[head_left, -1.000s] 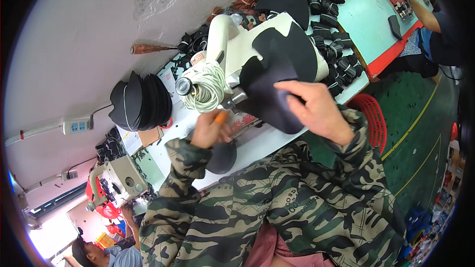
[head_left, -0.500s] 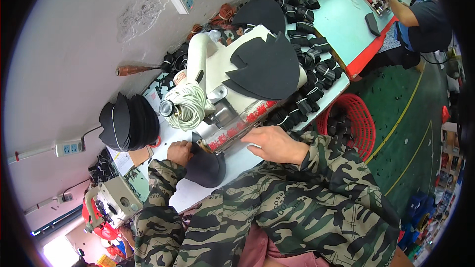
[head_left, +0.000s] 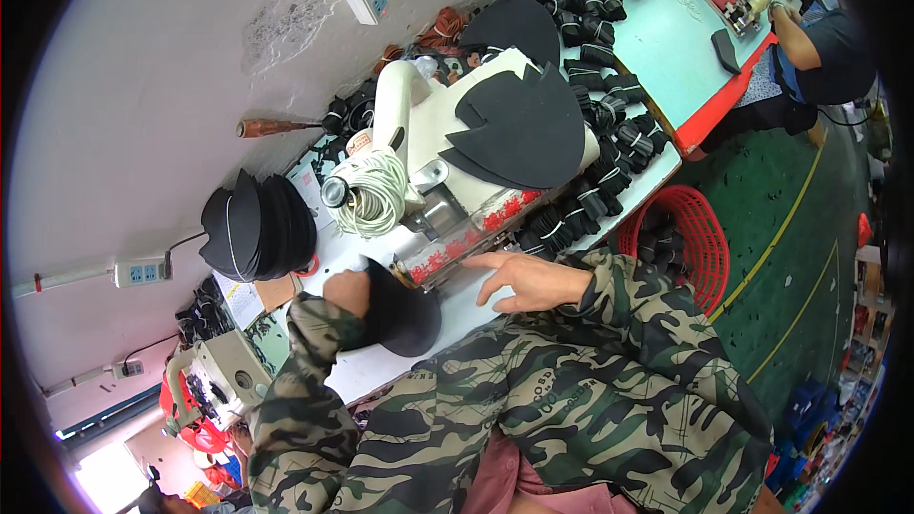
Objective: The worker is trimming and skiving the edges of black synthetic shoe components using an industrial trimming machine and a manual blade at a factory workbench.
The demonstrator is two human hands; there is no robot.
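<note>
My left hand [head_left: 346, 292], slightly blurred, grips the left edge of a curved black sheet piece [head_left: 407, 316], partly hiding its own fingers behind it. That piece is tilted up at the hand and lies beside the needle end of a cream sewing machine [head_left: 405, 171]. My right hand [head_left: 533, 283] is open beside the machine's front, index finger stretched out, holding nothing. On top of the machine rest flat black pieces with pointed notches [head_left: 519, 128]. A coil of pale cord [head_left: 369, 192] hangs at the machine's left end.
A tied stack of black pieces [head_left: 257, 227] stands left by the wall. Several black bundles [head_left: 609, 148] crowd the table behind and right of the machine. A red basket [head_left: 700, 247] stands on the floor at right. A co-worker [head_left: 824, 57] sits at another machine far right.
My left hand has lifted the black piece's left edge, which was lying lower. My right hand's index finger now stretches out more, fingers further apart. The whole view has shifted slightly.
</note>
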